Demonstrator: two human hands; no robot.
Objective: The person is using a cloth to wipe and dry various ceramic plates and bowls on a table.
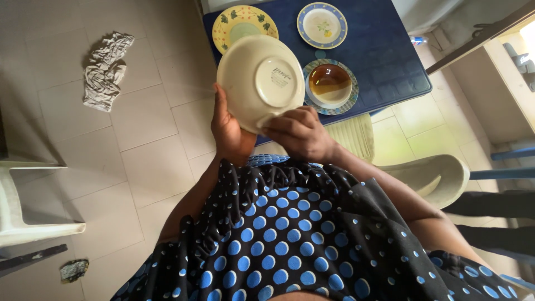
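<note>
You have the cream bowl (261,81) up in front of your chest with its underside turned toward you, so the foot ring and the small printed mark on the base face the camera and the hollow faces away, toward the blue table (390,61). Your left hand (229,131) sits at the bowl's lower left edge, fingers closed round the rim from behind with the thumb running up the near side, and it carries the weight. Your right hand (301,132) comes in from the lower right and lies against the bottom of the rim, fingers curled and pressed flat to the surface; a pale fold shows under the fingertips, but you cannot tell from here whether it is a cloth or part of the bowl's edge. Both hands meet the bowl at its lower rim, left and right of each other, so the bowl stands above and just beyond them, tilted nearly upright. Past it, on the table, lie a yellow-rimmed plate (243,22), a blue-rimmed plate (321,25) and a small bowl of brown liquid (330,83) on a patterned saucer. A crumpled grey rag (106,69) lies on the tiled floor well off to your left.
</note>
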